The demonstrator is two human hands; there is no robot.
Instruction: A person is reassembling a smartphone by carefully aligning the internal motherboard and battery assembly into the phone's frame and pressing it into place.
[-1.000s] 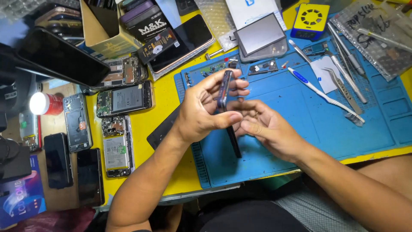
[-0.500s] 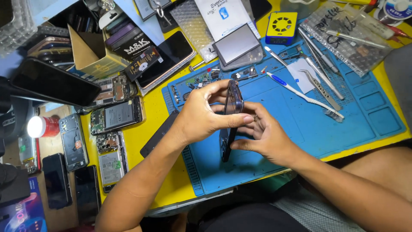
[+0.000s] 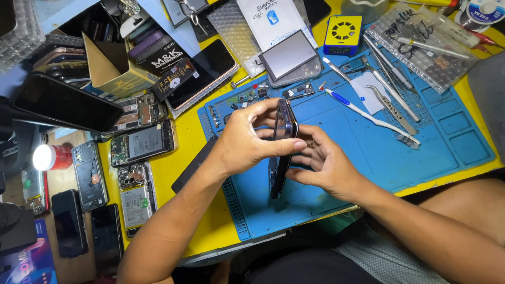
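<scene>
Hands meet over the blue mat (image 3: 336,184): left hand (image 3: 247,139) and right hand (image 3: 323,163) both grip a dark phone (image 3: 280,150) held on edge above it; beyond lie tweezers (image 3: 392,108), a white brush (image 3: 371,117); opened phones (image 3: 142,142) crowd the yellow desk (image 3: 173,173).

Phone repair workshop: blue repair mat (image 3: 368,152), tweezers (image 3: 392,108), opened phones (image 3: 142,143).

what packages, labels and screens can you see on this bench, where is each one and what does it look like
White flat package: top centre, rectangular, small blue mark.
Black box: upper left, white lettering, beside an open tan carton.
Bubble-wrap bag: left of the white package, clear.
Clear bag: top right, handwritten marker on it.
Dark phone screen: far left, unlit.
Dark phone: held edge-on by left hand and right hand.
</scene>
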